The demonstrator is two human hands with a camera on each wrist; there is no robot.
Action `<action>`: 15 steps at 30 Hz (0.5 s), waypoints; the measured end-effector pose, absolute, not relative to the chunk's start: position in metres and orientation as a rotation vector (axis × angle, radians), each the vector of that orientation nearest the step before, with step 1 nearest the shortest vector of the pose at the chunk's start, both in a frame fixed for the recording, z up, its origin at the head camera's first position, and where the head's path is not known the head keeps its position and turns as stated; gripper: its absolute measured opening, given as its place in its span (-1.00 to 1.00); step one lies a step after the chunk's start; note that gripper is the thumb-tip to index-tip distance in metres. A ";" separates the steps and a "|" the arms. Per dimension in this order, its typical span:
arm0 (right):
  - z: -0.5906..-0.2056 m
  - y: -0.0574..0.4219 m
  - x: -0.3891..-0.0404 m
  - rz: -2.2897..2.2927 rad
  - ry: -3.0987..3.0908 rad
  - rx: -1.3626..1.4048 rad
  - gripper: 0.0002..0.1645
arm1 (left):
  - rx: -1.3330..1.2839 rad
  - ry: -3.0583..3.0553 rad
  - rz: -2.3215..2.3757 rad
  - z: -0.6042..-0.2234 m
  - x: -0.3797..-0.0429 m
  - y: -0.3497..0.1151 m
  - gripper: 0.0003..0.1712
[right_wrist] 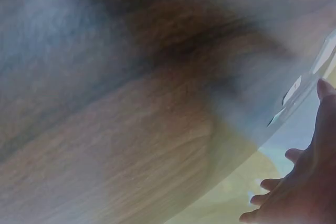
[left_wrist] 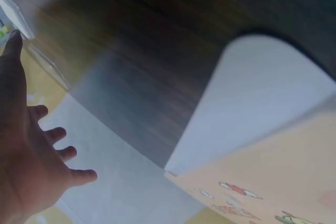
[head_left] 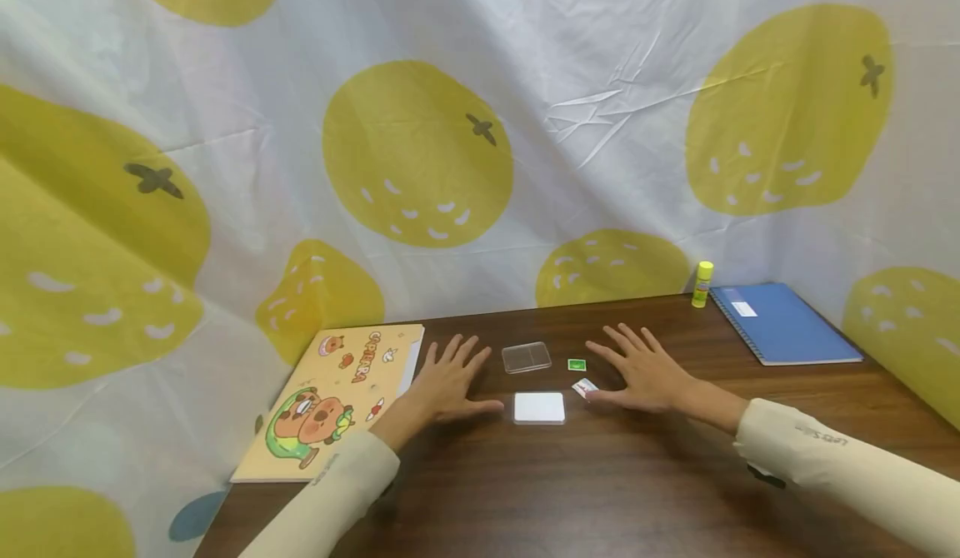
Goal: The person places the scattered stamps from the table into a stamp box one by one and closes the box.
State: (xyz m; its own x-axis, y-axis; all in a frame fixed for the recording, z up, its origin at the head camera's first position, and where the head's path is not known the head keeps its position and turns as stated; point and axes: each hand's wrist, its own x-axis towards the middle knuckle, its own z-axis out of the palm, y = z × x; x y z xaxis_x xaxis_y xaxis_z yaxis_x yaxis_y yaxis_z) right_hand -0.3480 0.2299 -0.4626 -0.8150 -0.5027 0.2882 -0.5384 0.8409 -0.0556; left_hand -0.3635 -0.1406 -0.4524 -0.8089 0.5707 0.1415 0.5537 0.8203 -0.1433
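Fingers spread, my left hand [head_left: 450,383] is over the table between the capybara folder [head_left: 330,425] and a clear plastic lid [head_left: 527,357]. Its thumb points toward a flat clear case holding a white stack [head_left: 538,407]. My right hand [head_left: 641,371] is likewise spread, to the right of these pieces, and grips nothing. Near its thumb lies a small white card with coloured print [head_left: 583,388]; whether they touch I cannot tell. A small green card [head_left: 577,365] lies just beyond. Both wrist views show straight fingers with nothing held, the left hand [left_wrist: 31,161] and right hand [right_wrist: 310,177].
A yellow glue stick [head_left: 702,284] stands upright near the table's back edge. Right of it lies a blue spiral notebook [head_left: 791,325]. A fruit-print curtain [head_left: 525,166] hangs behind and beside the brown wooden table [head_left: 525,491].
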 end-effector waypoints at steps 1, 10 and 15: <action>-0.463 0.229 -0.348 0.193 -2.751 0.803 0.06 | -0.887 -2.823 0.143 -0.453 -0.363 -0.139 0.18; -0.463 0.225 -0.340 0.199 -2.677 0.865 0.03 | -0.977 -2.805 0.115 -0.452 -0.353 -0.123 0.17; -0.464 0.223 -0.339 0.237 -2.642 0.902 -0.02 | -1.032 -2.780 0.106 -0.452 -0.350 -0.116 0.14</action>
